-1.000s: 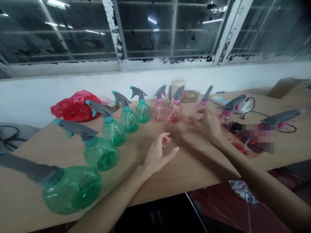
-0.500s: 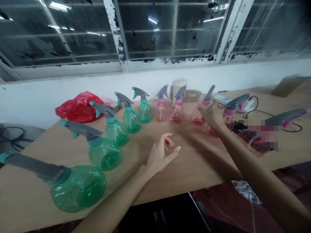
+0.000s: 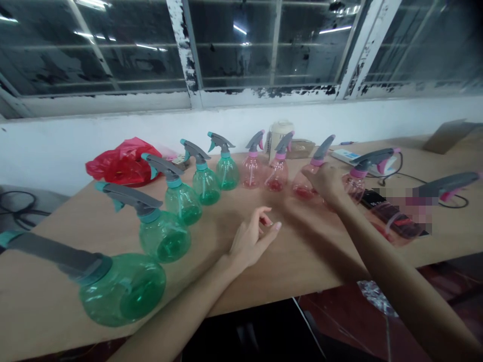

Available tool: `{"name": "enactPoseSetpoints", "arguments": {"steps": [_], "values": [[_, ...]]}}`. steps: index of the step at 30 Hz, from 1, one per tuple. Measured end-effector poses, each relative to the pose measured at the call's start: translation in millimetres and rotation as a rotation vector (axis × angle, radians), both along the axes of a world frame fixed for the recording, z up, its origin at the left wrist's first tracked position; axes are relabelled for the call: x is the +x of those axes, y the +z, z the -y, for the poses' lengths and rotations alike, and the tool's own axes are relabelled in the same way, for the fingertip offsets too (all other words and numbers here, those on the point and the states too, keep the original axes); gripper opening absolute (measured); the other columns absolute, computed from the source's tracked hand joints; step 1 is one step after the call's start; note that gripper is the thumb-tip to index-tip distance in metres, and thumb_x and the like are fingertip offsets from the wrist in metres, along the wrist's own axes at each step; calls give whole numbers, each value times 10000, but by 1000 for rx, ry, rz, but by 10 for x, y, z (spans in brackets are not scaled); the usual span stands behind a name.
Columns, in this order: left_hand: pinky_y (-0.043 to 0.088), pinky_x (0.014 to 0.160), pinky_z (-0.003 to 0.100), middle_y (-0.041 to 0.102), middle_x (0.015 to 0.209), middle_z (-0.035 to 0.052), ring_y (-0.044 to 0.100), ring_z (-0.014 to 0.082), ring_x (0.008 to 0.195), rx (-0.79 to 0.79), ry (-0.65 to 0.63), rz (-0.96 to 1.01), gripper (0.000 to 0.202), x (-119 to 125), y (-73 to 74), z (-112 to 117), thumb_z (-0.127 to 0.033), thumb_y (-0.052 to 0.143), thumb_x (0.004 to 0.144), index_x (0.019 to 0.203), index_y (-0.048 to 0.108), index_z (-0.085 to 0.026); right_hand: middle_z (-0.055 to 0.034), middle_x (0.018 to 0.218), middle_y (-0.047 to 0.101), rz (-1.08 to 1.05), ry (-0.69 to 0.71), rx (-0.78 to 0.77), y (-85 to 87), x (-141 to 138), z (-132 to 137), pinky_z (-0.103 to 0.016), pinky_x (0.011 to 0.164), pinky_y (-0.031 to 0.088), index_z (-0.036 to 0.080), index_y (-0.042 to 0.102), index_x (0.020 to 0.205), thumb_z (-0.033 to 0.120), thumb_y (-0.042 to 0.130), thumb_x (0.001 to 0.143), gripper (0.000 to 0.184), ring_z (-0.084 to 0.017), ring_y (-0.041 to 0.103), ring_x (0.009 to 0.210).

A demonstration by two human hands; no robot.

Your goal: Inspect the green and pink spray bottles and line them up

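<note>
A curved row of spray bottles stands on a wooden table (image 3: 302, 261). Several green bottles (image 3: 164, 234) run from the near left toward the back. Several pink bottles (image 3: 277, 176) continue to the right. My right hand (image 3: 329, 183) is curled round the side of one pink spray bottle (image 3: 303, 187), just left of another pink bottle (image 3: 355, 182). My left hand (image 3: 252, 239) hovers low over the table's middle in front of the row, fingers loosely bent and apart, holding nothing.
A red plastic bag (image 3: 121, 163) lies at the back left by the white wall. A white jar (image 3: 281, 133) and a small box stand behind the pink bottles. A power strip (image 3: 345, 156) and black cables (image 3: 402, 176) lie at the right. Windows run above.
My right hand moved slightly right and back with the pink bottle, which now stands more upright in the row. My left hand stayed in place, its fingers curling a little.
</note>
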State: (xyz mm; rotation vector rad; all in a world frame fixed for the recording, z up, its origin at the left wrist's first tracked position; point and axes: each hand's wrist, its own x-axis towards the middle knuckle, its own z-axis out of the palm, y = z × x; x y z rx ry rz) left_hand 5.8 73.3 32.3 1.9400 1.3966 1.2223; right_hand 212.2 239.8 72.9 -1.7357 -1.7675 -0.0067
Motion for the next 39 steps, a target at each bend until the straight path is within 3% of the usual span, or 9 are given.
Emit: {"name": "enactPoseSetpoints", "arguments": {"steps": [5, 9, 12, 17, 24, 28, 31, 35, 39], "values": [[475, 728, 376, 654, 886, 30, 613, 184, 738, -30, 89, 49, 325, -34, 22, -17, -467, 328, 953, 1117, 510, -254, -318, 964, 637, 43, -71, -98, 144, -206, 381, -502, 724, 486, 0, 572, 1057, 574, 576, 776, 639, -443, 638, 921], [475, 733, 378, 653, 865, 29, 614, 191, 752, 9, 164, 118, 300, -73, 37, -43, -465, 369, 942, 1093, 512, -248, -284, 890, 650, 164, -89, -46, 137, -317, 773, -515, 674, 482, 59, 544, 1046, 700, 477, 781, 696, -442, 655, 846], [473, 781, 387, 637, 940, 38, 610, 187, 791, 76, 191, 111, 289, -70, 52, -58, -428, 508, 883, 1095, 498, -233, -230, 826, 650, 262, -13, 62, 53, -384, 1075, -438, 580, 476, 121, 539, 967, 717, 391, 810, 633, -375, 661, 722], [406, 971, 479, 554, 1213, 121, 522, 269, 1145, 208, 161, 132, 425, -32, 114, -65, -383, 613, 814, 1171, 468, -205, -138, 780, 629, 294, 250, 233, -69, -583, 1416, -397, 622, 455, 205, 492, 817, 651, 368, 852, 465, -311, 615, 748], [409, 1026, 451, 539, 1317, 84, 491, 260, 1240, 161, 82, 402, 516, -113, 352, 3, -372, 644, 812, 1268, 437, -252, -105, 765, 584, 102, 549, 220, -161, -845, 1459, -446, 740, 465, 204, 470, 792, 542, 507, 796, 340, -284, 572, 775], [459, 975, 457, 592, 1242, 74, 567, 265, 1141, 132, 53, 363, 536, -111, 522, 44, -322, 696, 765, 1247, 475, -247, -76, 796, 594, -14, 706, 181, -206, -870, 1432, -509, 912, 433, 198, 515, 875, 456, 550, 783, 276, -261, 582, 813], [514, 861, 462, 661, 1043, 59, 637, 269, 959, 106, 94, 290, 462, -107, 636, 39, -321, 710, 749, 1168, 543, -218, -115, 923, 619, -87, 798, 154, -205, -911, 1456, -535, 946, 427, 163, 522, 1030, 521, 605, 747, 464, -291, 589, 921], [490, 872, 446, 667, 1047, 58, 634, 269, 955, 109, 114, 239, 333, -145, 696, 13, -327, 684, 766, 1070, 609, -213, -192, 1158, 564, -167, 869, 138, -188, -981, 1494, -535, 958, 437, 119, 377, 1285, 646, 665, 661, 867, -341, 527, 1129], [463, 868, 381, 686, 1020, 50, 628, 240, 959, 57, 158, 301, 224, -209, 677, 15, -314, 623, 803, 1012, 629, -233, -181, 1240, 535, -155, 1000, 39, -157, -882, 1407, -533, 1009, 390, 150, 391, 1277, 692, 700, 588, 930, -339, 493, 1184]]}}
